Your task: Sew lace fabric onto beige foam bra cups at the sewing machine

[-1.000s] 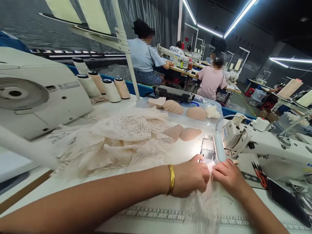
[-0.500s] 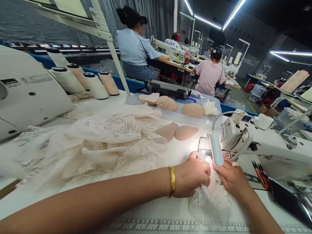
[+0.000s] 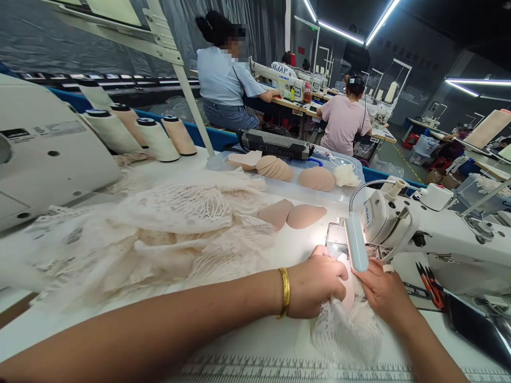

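Observation:
My left hand [image 3: 317, 284], with a gold bangle on the wrist, is closed with curled fingers on white lace fabric [image 3: 345, 332] and the edge of a pale pink cup pad [image 3: 348, 295]. From the other side, my right hand [image 3: 385, 290] pinches the lace and pad edge between thumb and fingers; its fingertips are partly hidden. Both hands are just in front of the sewing machine's head [image 3: 377, 218]. A pale blue lamp [image 3: 356, 244] on a bendable neck lights the spot and hides the needle. The lace hangs toward the table's front edge.
Cream lace fabric [image 3: 159, 229] is heaped on the left. Beige cup pads [image 3: 306, 217] lie behind my hands, more in a plastic tray [image 3: 247, 178]. Thread cones [image 3: 157, 139] stand at the back left. Red-handled snips [image 3: 431, 287] and a phone [image 3: 475, 324] lie at right. Co-workers sit beyond.
The view has shifted slightly. Both hands keep their hold on the lace and pad, with barely any movement relative to the machine.

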Demonstrator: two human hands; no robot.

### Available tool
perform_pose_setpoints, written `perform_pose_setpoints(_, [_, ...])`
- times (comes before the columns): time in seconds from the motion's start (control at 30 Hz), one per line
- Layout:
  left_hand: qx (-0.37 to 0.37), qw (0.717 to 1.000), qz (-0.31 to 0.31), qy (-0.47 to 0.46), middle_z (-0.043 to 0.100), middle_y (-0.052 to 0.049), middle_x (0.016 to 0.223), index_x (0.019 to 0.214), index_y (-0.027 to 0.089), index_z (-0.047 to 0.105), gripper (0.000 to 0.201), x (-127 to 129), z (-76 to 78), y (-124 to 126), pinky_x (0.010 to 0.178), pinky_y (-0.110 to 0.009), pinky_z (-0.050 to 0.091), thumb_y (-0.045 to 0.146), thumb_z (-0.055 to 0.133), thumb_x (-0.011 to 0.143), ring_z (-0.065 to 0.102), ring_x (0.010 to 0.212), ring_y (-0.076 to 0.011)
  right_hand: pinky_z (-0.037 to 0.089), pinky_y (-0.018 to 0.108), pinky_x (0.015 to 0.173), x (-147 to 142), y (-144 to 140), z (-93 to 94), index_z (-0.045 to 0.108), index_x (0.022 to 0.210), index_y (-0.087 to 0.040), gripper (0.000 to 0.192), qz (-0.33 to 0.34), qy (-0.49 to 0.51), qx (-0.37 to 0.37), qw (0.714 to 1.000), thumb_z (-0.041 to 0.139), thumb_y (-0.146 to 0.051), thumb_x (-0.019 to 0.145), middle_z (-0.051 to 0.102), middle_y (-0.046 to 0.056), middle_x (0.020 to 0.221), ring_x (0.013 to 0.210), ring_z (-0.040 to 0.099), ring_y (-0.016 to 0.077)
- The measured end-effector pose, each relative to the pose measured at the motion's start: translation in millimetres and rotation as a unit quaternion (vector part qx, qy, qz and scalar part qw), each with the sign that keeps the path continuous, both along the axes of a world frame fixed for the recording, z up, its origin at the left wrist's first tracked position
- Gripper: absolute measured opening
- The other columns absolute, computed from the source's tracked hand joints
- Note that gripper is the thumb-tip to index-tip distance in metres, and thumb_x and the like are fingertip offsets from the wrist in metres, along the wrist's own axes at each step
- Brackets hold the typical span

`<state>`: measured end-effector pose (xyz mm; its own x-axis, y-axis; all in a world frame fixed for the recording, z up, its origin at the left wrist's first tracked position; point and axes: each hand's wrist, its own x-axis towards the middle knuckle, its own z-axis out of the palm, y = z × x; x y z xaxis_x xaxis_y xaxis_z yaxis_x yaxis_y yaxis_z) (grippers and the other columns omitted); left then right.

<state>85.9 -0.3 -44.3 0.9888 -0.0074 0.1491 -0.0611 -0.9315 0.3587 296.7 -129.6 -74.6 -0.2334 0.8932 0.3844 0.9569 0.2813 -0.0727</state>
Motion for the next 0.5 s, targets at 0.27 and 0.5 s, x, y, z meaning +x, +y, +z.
perform_pose_setpoints(0.27, [-0.006,1.0,-0.013,-0.002,0.069,0.0,0.091,0.068,0.021,0.071,0.02,8,2.4,18,0.076,-0.037,0.03,0.003,0.067,0.061,0.056,0.075,-0.0176,0.049,0.029,0.082,4,1,-7.0,0.069,0.109,-0.025,0.037,-0.024,-0.01,0.0,1.0,0.043,-0.005,0.092,0.075,0.003,0.102,0.098,0.064,0.0207])
perform_pose_setpoints(0.5, [-0.054,0.998,-0.033,-0.017,0.07,0.0,0.081,0.066,0.021,0.07,0.016,17,-5.2,43,0.083,-0.037,0.03,0.006,0.065,0.062,0.055,0.073,-0.016,0.048,0.028,0.077,4,-1,-8.4,0.069,0.11,-0.026,0.039,-0.043,-0.014,0.023,0.999,0.043,-0.005,0.09,0.074,0.003,0.112,0.099,0.064,0.0211])
